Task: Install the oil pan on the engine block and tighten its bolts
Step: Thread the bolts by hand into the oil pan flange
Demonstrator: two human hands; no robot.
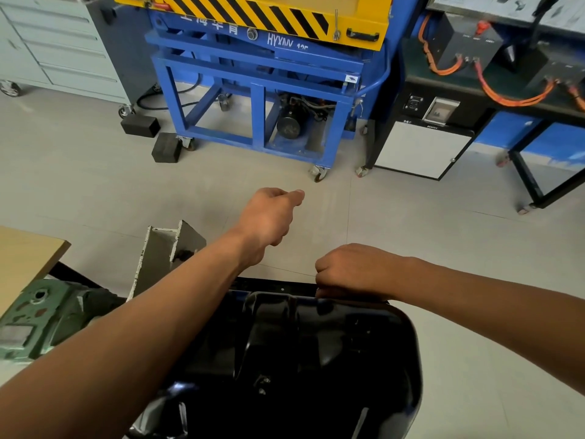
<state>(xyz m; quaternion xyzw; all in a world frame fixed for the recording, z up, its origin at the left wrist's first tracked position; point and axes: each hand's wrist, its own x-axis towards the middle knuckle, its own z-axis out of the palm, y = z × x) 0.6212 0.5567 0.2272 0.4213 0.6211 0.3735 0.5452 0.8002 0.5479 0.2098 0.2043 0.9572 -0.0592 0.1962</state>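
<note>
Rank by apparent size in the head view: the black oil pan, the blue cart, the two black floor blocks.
1. oil pan and blue cart: similar area; the pan is much nearer, so unranked.
2. farther block and nearer block: alike, smallest.

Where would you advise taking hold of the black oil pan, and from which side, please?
Probably by the flat flange along its far edge, coming from above with fingers curling over the lip. The body of the oil pan is a glossy, rounded bulge offering little purchase, while the rim sticks out. The right hand sits curled at that edge.
</note>
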